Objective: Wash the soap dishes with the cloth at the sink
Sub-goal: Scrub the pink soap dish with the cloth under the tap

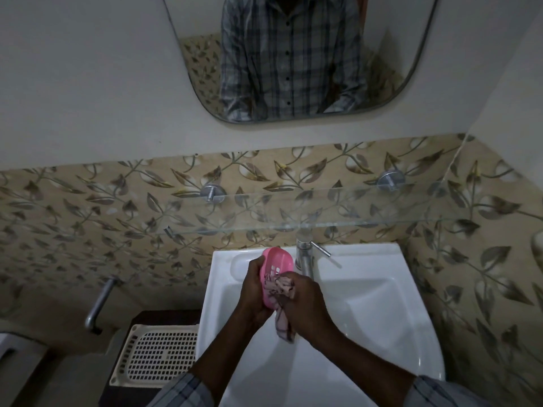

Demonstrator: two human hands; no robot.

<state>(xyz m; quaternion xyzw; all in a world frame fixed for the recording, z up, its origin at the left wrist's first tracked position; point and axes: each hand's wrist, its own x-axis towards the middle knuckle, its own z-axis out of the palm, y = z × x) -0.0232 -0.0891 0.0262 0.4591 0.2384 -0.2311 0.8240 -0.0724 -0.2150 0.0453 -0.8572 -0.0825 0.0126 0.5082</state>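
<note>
White sink [382,318], with the tap [304,257] at its rear; no running water is discernible. Over the basin, the left hand [252,289] curls round a pink soap dish [279,258], held tilted on edge. The right hand [305,301] grips the bunched checked cloth [282,284] and presses it into the dish's slotted hollow. Scrubbing of this dish appears under way; no other dish is visible, so what remains cannot be judged.

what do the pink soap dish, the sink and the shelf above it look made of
Soap dish: likely plastic, smooth pink, with moulded slots.
Sink: probably glazed ceramic, glossy white.
Shelf: clear glass, the leaf tiles show through it.
</note>
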